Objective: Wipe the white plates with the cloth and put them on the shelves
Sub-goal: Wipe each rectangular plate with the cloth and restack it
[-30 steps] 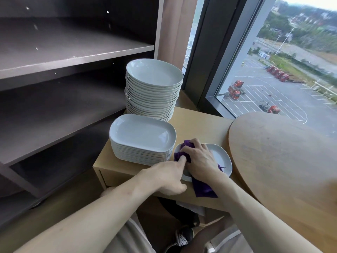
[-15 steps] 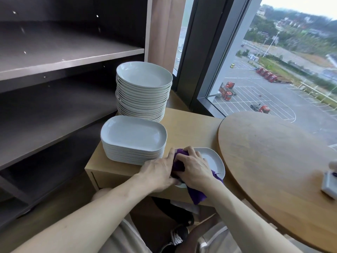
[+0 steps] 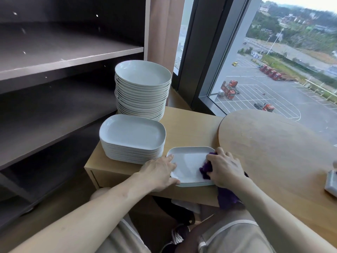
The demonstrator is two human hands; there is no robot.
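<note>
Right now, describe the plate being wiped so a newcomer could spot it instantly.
Start at the low wooden cabinet beside the window. Right of its stack of rectangular plates lies a small square plate. Only this one has a purple cloth on it.

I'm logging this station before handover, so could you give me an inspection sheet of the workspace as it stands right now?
Surface: low wooden cabinet beside a round wooden table.
Job's things: white plate lies flat at the cabinet's near edge; rectangular plate stack and round plate stack stand behind it to the left; dark shelves further left.
Clutter: small white object on the round table, cut off by the picture's edge.
Grips: left hand presses the plate's left rim; right hand holds the purple cloth on the plate.
Cables: nothing seen.
Surroundings: window over a car park; curtain.
</note>
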